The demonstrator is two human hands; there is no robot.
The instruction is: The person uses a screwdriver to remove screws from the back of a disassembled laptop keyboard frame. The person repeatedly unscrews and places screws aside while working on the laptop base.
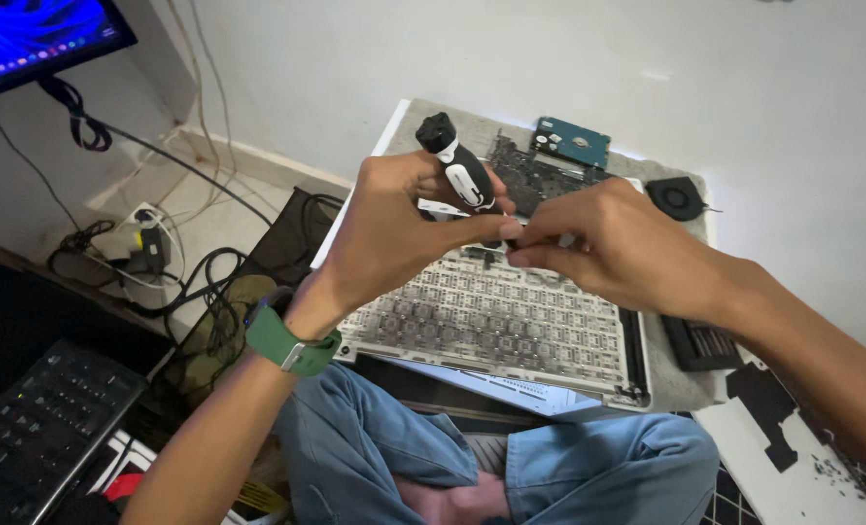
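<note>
Head view: left hand gripping electric screwdriver, long axis tilted up-left above laptop chassis; right hand pinching its tip.

Light was soft and even, kinda bright off the white wall; beneath it, hands looked slightly motion-blurred, corners darker and stretched.

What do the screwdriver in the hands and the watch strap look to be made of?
The screwdriver looks like hard plastic: glossy white panels on a matt black body. The watch strap seems soft rubber or silicone: smooth, matt green, bending round the wrist of the left hand.
</note>
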